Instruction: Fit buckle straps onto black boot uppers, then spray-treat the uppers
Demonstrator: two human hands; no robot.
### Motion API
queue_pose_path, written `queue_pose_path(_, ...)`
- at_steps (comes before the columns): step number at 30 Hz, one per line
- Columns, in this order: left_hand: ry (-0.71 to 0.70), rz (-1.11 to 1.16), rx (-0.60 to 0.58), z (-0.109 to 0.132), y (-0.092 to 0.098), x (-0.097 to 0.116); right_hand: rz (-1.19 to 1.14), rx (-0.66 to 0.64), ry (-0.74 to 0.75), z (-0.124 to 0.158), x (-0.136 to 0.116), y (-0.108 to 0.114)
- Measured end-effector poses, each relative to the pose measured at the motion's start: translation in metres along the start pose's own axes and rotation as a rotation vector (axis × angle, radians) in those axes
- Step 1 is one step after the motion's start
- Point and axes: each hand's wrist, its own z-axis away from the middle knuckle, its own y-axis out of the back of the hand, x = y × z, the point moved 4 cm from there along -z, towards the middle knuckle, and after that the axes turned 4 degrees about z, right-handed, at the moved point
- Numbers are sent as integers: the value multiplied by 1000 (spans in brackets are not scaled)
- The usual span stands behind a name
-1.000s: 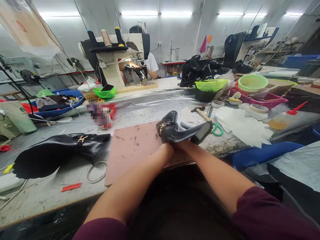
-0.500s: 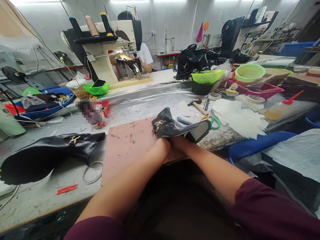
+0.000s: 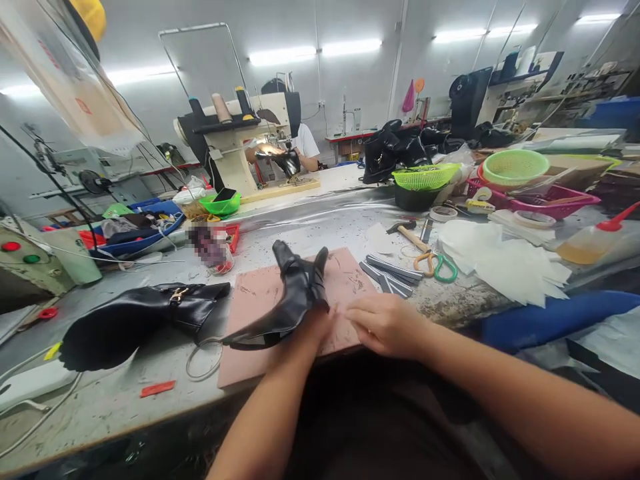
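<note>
A black leather boot upper (image 3: pixel 296 288) is held over the pink board (image 3: pixel 265 272), its long open side pointing to the lower left. My left hand (image 3: pixel 320 325) grips it from below at its near end, fingers largely hidden behind the leather. Just right of it, my right hand (image 3: pixel 383 321) has its fingers curled and pressed together, tips pointing at the upper's edge. Whether anything small is between them cannot be made out. A second black boot upper (image 3: pixel 150 313) with a gold buckle lies flat on the left.
Right of the board lie dark strips (image 3: pixel 393 273), scissors (image 3: pixel 440 267), a hammer (image 3: pixel 410 235) and white sheets (image 3: pixel 500 260). A wire ring (image 3: pixel 204 360) and a red strip (image 3: pixel 157 389) lie at front left. Across the table a person works at a sewing machine (image 3: pixel 225 157).
The boot upper has swung round from pointing right to pointing lower left. My right hand has come off it and now sits beside it. The camera view has shifted up and left.
</note>
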Motion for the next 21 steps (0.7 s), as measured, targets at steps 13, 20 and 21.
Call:
queue_pose_path(13,196,1588,72,63,61,67,-99,489,-217,-30,-22,-30)
queue_pose_path(20,354,1602,177,75,66,61,-11,556,-226,-28,-19,-36)
queue_pose_path(21,337,1644,129,76,64,61,-44,541,-236,-28,-21,-38)
